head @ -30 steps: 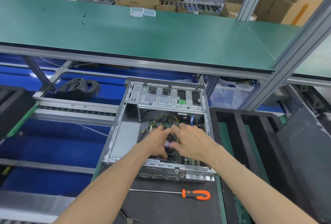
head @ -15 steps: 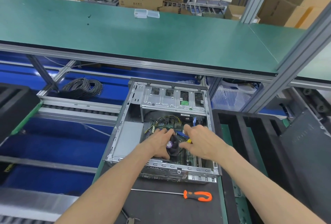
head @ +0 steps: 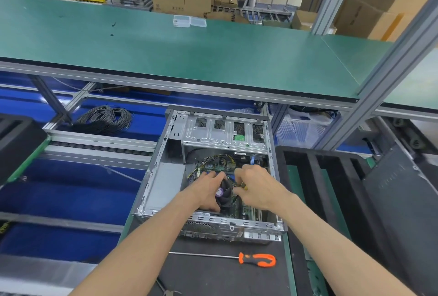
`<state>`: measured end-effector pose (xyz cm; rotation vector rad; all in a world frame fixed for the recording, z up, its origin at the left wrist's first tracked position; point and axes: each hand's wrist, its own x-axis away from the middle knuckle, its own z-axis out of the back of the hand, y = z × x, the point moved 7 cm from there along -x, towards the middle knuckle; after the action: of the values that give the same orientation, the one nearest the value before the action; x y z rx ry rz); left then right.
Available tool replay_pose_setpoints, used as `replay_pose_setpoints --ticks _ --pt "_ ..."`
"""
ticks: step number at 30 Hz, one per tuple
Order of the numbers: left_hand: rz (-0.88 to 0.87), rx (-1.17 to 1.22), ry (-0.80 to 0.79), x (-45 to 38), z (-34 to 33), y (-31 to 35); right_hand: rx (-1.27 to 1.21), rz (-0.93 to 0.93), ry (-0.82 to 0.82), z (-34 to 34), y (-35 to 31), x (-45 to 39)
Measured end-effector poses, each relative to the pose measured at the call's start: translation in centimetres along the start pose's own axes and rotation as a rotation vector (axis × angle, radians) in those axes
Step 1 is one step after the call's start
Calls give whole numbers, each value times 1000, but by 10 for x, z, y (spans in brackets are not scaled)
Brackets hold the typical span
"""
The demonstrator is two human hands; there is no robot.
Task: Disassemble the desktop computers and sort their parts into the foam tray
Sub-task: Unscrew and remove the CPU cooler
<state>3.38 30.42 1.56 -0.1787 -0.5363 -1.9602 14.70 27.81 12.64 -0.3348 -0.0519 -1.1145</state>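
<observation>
Desktop computer case (head: 166, 177), open grey steel, lies before us; our left hand (head: 208, 191) grips the black cooler fan (head: 225, 195), our right hand (head: 258, 186) pinches a yellow-tipped connector (head: 243, 186). We should pull it straight, gently.

Between the hands a black fan (head: 225, 193) bears a purple sticker; beyond them, yellow-black wires (head: 219, 160). Nearer than the hands, an orange-and-black screwdriver (head: 257, 259) lies on black matting (head: 213, 274).
</observation>
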Motion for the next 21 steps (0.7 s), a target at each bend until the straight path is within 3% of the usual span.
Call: replay_pose_setpoints --ticks 4,12,14,18,21 --pt "2 6 5 -2 -1 -2 89 -177 -45 -10 1 -3" --pt "-13 59 39 -2 4 -1 261 257 -201 -6 -41 -1" --pt "-17 55 66 -1 6 0 189 225 -162 -3 -36 -2" --pt "-12 30 74 1 9 1 206 -7 -31 2 -17 -8" --pt "-20 34 65 0 9 1 183 -11 -40 -5 -20 -12"
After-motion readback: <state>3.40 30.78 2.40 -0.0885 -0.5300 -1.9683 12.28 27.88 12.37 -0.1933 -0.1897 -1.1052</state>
